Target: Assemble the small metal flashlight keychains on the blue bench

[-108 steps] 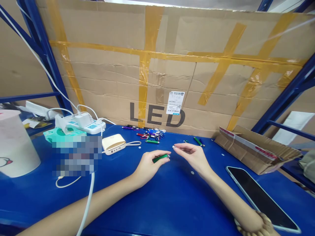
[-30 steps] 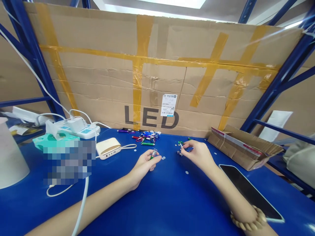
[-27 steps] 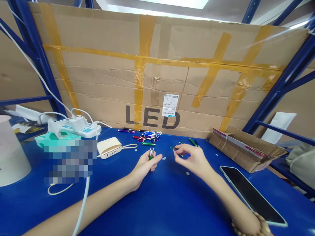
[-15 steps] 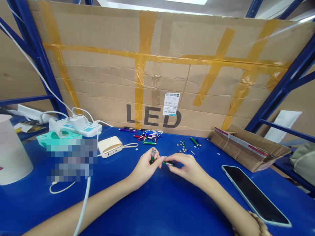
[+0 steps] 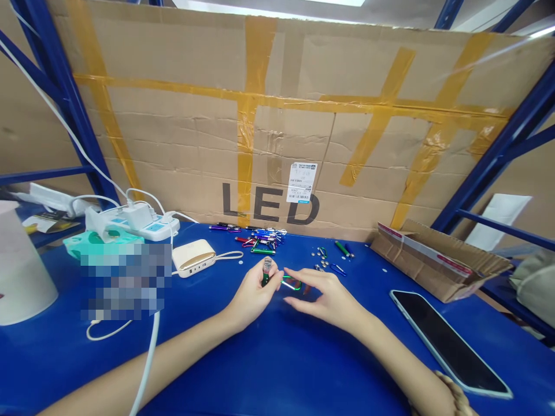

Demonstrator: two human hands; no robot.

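My left hand (image 5: 254,294) is closed around a small green flashlight (image 5: 266,280), its silver end pointing up. A green carabiner (image 5: 292,283) sticks out to the right from my left fingers; the join between it and the flashlight is hidden. My right hand (image 5: 327,293) is open around the carabiner's right side, thumb and fingers apart. Its index fingertip comes close to my left fingers; whether they touch, I cannot tell. Behind my right hand lie a blue carabiner (image 5: 337,270), a green tube (image 5: 342,249) and several small button cells (image 5: 324,259).
Several coloured keychain flashlights (image 5: 263,237) are piled by the cardboard wall (image 5: 195,144). A cream power bank (image 5: 194,257) and a power strip (image 5: 150,227) stand left. On the right are a phone (image 5: 451,341) and an open cardboard box (image 5: 425,260). A white cable (image 5: 150,358) crosses my left forearm.
My right fingers have spread and let go of the green carabiner, which now shows between them. My left hand has shifted slightly left with the flashlight.
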